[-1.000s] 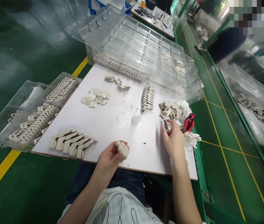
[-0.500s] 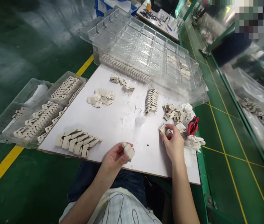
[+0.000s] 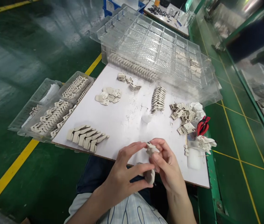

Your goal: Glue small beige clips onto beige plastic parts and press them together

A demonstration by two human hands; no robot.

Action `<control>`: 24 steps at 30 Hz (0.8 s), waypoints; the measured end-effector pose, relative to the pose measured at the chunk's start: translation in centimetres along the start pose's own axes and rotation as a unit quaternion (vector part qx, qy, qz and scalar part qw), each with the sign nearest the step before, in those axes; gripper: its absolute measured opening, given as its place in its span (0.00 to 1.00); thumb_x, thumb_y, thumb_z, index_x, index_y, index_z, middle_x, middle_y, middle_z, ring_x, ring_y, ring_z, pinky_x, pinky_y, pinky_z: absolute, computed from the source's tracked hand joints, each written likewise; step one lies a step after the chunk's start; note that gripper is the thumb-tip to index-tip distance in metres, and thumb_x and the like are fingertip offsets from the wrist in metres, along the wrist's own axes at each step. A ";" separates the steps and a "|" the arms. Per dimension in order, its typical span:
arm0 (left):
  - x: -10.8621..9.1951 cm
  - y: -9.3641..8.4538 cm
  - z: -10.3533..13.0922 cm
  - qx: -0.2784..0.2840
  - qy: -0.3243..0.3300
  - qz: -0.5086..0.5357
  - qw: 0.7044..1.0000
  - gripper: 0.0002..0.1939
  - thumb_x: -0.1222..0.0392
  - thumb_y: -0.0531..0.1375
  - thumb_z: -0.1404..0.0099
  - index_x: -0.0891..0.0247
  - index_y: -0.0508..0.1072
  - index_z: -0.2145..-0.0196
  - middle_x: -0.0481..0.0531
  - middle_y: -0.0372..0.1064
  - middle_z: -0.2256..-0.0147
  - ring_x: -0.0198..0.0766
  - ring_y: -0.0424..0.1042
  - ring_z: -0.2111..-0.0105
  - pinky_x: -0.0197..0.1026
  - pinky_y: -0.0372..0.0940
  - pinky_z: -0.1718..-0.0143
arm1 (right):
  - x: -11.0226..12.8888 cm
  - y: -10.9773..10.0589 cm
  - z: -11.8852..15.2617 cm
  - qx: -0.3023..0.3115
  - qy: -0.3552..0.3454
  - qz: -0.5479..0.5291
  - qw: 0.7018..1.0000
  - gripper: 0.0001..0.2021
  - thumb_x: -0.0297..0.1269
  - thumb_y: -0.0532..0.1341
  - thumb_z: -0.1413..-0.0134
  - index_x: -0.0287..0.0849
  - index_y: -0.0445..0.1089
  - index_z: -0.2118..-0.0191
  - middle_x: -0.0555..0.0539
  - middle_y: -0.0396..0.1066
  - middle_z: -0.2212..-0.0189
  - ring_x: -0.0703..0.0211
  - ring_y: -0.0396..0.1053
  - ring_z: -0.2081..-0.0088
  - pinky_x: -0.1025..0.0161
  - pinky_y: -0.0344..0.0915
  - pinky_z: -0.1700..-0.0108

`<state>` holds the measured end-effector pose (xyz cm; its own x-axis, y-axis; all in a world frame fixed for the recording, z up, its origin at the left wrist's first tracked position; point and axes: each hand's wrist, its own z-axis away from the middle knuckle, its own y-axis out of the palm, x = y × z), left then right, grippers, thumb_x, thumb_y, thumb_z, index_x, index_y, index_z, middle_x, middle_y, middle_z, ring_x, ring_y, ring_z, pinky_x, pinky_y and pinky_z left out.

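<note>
At the white table's [image 3: 122,124] six o'clock edge, the left hand [image 3: 122,177] pinches a small, light, rigid beige plastic shell [image 3: 150,176] by its sides while the right hand's [image 3: 169,169] fingertip grip holds a tiny beige clip [image 3: 150,148] above it.

A small beige plastic insert [image 3: 150,147] is pinched upright just above a rounded beige plastic shell [image 3: 150,175], both held over the near edge of the white surface [image 3: 122,121].
</note>
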<state>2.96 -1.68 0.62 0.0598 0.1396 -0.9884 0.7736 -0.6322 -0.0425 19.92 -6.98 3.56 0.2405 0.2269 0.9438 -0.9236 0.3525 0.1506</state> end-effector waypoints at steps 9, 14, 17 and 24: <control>-0.3 -1.1 -0.8 -0.064 -0.083 0.152 0.983 0.15 0.54 0.75 0.47 0.51 0.85 0.60 0.59 0.67 0.41 0.58 0.66 0.41 0.55 0.62 0.39 | 0.5 0.2 -3.6 -0.110 -0.088 0.189 0.972 0.19 0.53 0.65 0.44 0.46 0.66 0.54 0.53 0.67 0.70 0.66 0.56 0.78 0.63 0.59 0.72; 0.4 -0.4 -1.1 -0.101 -0.249 0.475 0.838 0.26 0.37 0.75 0.56 0.57 0.84 0.64 0.59 0.72 0.49 0.53 0.69 0.49 0.52 0.64 0.45 | 1.4 -0.8 -9.2 -0.196 -0.170 0.389 0.884 0.15 0.45 0.67 0.51 0.43 0.73 0.59 0.56 0.59 0.77 0.62 0.58 0.75 0.60 0.60 0.66; 1.3 0.4 -1.4 -0.116 -0.277 0.543 0.784 0.23 0.39 0.73 0.50 0.56 0.83 0.62 0.57 0.74 0.52 0.49 0.68 0.46 0.49 0.61 0.44 | 1.7 -1.1 -8.5 -0.164 -0.196 0.307 0.917 0.11 0.46 0.65 0.47 0.44 0.70 0.69 0.52 0.62 0.74 0.60 0.62 0.71 0.60 0.62 0.65; 2.2 0.8 -1.9 -0.094 -0.281 0.595 0.747 0.21 0.37 0.72 0.48 0.52 0.83 0.61 0.56 0.74 0.47 0.52 0.63 0.40 0.48 0.61 0.49 | 2.5 -2.8 -4.9 -0.132 -0.159 0.014 0.978 0.18 0.54 0.68 0.49 0.47 0.64 0.68 0.56 0.61 0.79 0.65 0.57 0.79 0.66 0.54 0.77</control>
<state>4.90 -0.37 -1.31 0.5430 -0.8111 -0.2175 0.4620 0.0722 0.8840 24.54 -2.93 4.10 0.0733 -0.0386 0.9966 -0.8094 0.5815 0.0820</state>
